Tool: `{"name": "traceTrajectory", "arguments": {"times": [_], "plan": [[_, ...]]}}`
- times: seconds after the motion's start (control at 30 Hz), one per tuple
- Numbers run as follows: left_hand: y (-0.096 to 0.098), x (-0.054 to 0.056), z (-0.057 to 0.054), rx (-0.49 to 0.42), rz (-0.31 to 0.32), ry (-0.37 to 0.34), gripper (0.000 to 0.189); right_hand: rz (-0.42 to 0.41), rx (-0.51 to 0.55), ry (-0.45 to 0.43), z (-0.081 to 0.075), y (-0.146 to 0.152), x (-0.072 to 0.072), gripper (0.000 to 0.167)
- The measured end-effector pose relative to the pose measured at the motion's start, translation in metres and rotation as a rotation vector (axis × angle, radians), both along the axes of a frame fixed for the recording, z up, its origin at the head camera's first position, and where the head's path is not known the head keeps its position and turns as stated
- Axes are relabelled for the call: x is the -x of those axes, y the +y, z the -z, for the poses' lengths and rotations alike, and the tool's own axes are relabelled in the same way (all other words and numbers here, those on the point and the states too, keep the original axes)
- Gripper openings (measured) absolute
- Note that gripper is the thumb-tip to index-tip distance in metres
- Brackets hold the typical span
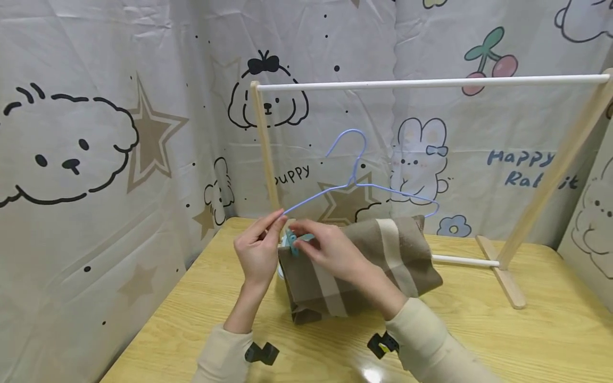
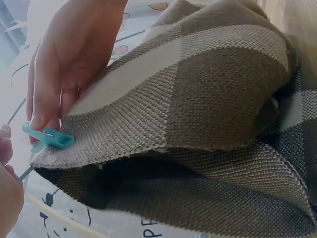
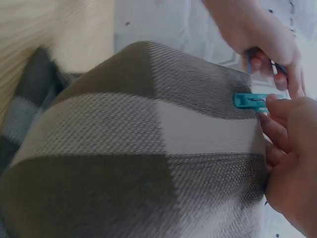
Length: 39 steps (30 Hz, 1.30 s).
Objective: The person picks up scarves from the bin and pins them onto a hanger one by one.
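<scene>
A blue wire hanger [image 1: 313, 198] stands upright above a brown-and-cream checked knit cloth [image 1: 409, 242], its hook free of the rack. My left hand [image 1: 258, 247] pinches the hanger's left end. Between thumb and fingers, my right hand [image 1: 335, 252] pinches a teal clothespin [image 1: 291, 242] at the cloth's upper left corner. In the left wrist view the clothespin [image 2: 55, 138] lies across the cloth's edge beside the hanger wire, and the cloth gapes below. From the right wrist, the clothespin [image 3: 249, 101] overlaps the cloth's edge; whether its jaws grip is unclear.
A rack with wooden legs and a white top rail [image 1: 431, 82] stands behind the cloth on the yellow wood-grain table [image 1: 551, 319]. Its low white bar [image 1: 464, 260] shows at right. Some white-rimmed object [image 1: 281, 272] is mostly hidden behind the cloth. Printed curtains enclose the table.
</scene>
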<state>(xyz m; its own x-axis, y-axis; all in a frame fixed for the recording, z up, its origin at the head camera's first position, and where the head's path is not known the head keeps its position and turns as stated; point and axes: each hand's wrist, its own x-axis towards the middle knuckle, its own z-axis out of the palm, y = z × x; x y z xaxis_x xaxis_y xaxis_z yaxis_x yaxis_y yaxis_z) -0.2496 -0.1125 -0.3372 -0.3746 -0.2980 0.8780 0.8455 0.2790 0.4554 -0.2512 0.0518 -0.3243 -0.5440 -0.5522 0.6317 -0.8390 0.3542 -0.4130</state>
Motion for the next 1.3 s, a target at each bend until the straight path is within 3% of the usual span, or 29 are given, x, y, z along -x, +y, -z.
{"name": "traceTrajectory", "arguments": {"times": [0.07,0.17,0.37,0.5,0.67,0.83,0.93,1.07,1.17,1.3], "plan": [[0.000,0.001,0.002,-0.003,-0.004,-0.015,0.010,0.040,-0.029,0.066,0.004,0.003,-0.003,0.043],[-0.002,0.003,0.003,-0.022,-0.010,-0.037,0.010,0.058,0.021,0.162,0.009,0.013,-0.009,0.049],[-0.010,0.005,0.001,-0.066,-0.027,-0.067,0.011,0.004,0.223,0.282,0.015,0.044,-0.017,0.029],[-0.016,0.006,0.000,-0.073,-0.045,-0.076,0.011,0.018,0.294,0.294,0.018,0.071,-0.020,0.027],[-0.022,0.010,-0.001,-0.081,-0.053,-0.074,0.010,0.129,0.322,0.181,0.023,0.110,-0.024,0.029],[-0.027,0.009,-0.003,-0.083,-0.066,-0.053,0.009,0.344,0.302,0.003,0.034,0.145,-0.027,0.024],[-0.030,0.008,-0.006,-0.068,-0.073,-0.043,0.009,0.462,0.266,-0.072,0.045,0.160,-0.024,0.021],[-0.029,0.007,-0.006,-0.065,-0.070,-0.041,0.010,0.584,0.232,-0.109,0.056,0.182,-0.015,0.016],[-0.028,0.006,-0.004,-0.069,-0.073,-0.039,0.010,0.631,0.203,-0.143,0.061,0.197,-0.011,0.017],[-0.027,0.006,-0.004,-0.064,-0.081,-0.028,0.010,0.607,0.102,-0.206,0.072,0.207,-0.006,0.020]]}}
